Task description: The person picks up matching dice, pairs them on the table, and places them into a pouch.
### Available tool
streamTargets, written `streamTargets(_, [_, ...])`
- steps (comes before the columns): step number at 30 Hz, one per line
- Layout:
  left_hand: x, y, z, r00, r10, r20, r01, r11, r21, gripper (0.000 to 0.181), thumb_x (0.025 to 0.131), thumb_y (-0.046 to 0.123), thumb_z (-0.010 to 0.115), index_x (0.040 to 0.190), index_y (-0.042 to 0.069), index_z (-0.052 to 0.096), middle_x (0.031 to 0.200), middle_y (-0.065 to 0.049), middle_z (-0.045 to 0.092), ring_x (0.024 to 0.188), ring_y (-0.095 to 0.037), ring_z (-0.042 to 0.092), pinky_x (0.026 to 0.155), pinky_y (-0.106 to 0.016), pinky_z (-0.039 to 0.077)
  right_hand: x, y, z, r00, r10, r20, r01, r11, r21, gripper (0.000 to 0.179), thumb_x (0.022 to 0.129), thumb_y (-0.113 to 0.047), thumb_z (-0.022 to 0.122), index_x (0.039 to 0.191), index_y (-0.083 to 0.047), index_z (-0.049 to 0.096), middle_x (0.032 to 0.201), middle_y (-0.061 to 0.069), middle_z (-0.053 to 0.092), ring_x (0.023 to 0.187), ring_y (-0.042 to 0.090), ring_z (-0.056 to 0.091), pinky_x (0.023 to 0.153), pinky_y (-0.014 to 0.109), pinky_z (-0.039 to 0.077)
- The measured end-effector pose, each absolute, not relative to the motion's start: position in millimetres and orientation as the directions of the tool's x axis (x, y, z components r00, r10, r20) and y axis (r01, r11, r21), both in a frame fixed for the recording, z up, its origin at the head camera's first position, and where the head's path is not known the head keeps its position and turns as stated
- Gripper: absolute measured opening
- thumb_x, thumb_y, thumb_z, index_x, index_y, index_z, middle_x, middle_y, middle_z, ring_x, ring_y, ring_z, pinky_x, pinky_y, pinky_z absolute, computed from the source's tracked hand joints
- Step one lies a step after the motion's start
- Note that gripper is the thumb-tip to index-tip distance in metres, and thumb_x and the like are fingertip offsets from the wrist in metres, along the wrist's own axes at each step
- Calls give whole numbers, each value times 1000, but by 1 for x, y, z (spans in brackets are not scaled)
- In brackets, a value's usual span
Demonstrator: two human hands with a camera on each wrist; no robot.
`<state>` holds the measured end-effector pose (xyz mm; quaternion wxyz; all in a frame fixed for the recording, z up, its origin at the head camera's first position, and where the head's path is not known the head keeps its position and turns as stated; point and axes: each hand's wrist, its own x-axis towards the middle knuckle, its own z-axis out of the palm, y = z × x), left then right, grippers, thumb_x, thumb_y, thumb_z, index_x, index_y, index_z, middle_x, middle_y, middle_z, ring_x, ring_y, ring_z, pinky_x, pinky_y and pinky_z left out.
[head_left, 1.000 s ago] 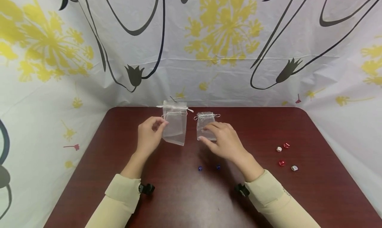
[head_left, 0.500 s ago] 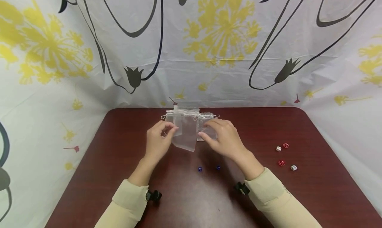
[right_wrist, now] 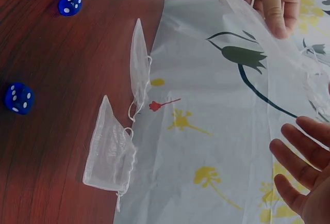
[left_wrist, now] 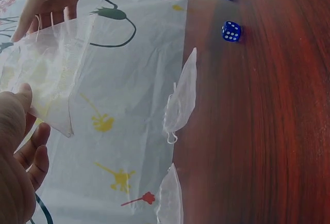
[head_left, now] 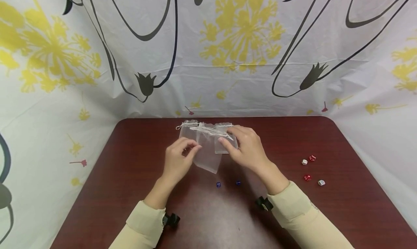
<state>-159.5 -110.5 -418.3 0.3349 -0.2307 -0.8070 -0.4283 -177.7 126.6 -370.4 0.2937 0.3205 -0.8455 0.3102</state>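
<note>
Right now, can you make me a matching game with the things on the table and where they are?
Things:
1. sheer pouch
2. blue dice
3. red and white dice
4. two small pouches

Places:
A. lying flat at the far edge of the table
B. held up between the left hand and right hand
C. far out on the right side of the table
D. on the table just below the hands

Pairs: 1-B, 2-D, 3-C, 4-A
</note>
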Motion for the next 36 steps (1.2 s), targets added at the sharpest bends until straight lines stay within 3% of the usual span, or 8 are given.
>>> streamTargets(4, [-158,-110,-419,-658,98,747,666,538,517,12,84,12,84,87,8,73,79,-1,64,64,-10,58,53,-32,54,-178,124,-369,-595,-340,728,-749,562,-350,18,91,-21,73,95,-4,73,82,3,69,65,19,54,78,47,51])
streamTargets(11, [-157,-111,-420,-652,119,749,680,530,507,14,84,16,84,86,9,73,80,2,66,66,-12,61,59,-22,51,-178,122,-368,-540,-339,771,-799,496,-341,5,88,-10,77,90,-5,75,87,6,74,68,19,61,76,45,51])
streamTargets(15, [-157,-113,-413,-587,57,807,731,466,499,14,84,17,79,83,7,70,82,-2,66,71,-18,61,63,-26,50,-178,123,-367,-519,-344,782,-815,474,-332,4,87,-8,78,89,-5,75,88,6,75,69,18,63,76,45,50])
streamTargets(18, [-159,-115,-403,-564,41,825,753,435,494,20,83,17,77,91,3,67,90,-7,66,82,-22,61,71,-30,49,-178,123,-366,-500,-350,792,-828,461,-319,4,86,-6,78,88,-4,76,88,6,75,74,20,66,77,45,51])
streamTargets(23, [-161,-117,-388,-658,161,736,721,418,553,39,82,16,84,112,0,66,100,-8,69,88,-20,63,75,-30,50,-177,123,-366,-469,-348,812,-848,436,-303,5,84,-3,79,88,-3,76,89,8,75,76,22,68,77,47,52])
streamTargets(27, [-159,-116,-381,-682,211,700,714,395,578,31,78,8,88,105,1,73,90,-5,73,74,-15,62,63,-30,52,-177,123,-367,-453,-352,819,-858,421,-293,4,87,-6,77,89,-3,76,89,8,75,72,20,65,77,47,52])
streamTargets(31, [-157,-115,-379,-678,171,715,719,354,598,19,77,3,87,92,1,77,84,-5,74,68,-13,61,61,-24,51,-178,124,-368,-435,-376,818,-875,389,-287,17,96,-17,70,90,-3,76,90,8,75,76,22,68,78,47,52])
streamTargets(36, [-156,-113,-377,-665,167,728,737,303,604,22,75,0,87,95,-1,77,85,-7,76,68,-14,67,60,-24,56,-177,123,-370,-402,-425,811,-897,362,-254,39,106,-32,54,95,-2,75,92,9,76,89,28,71,82,47,50])
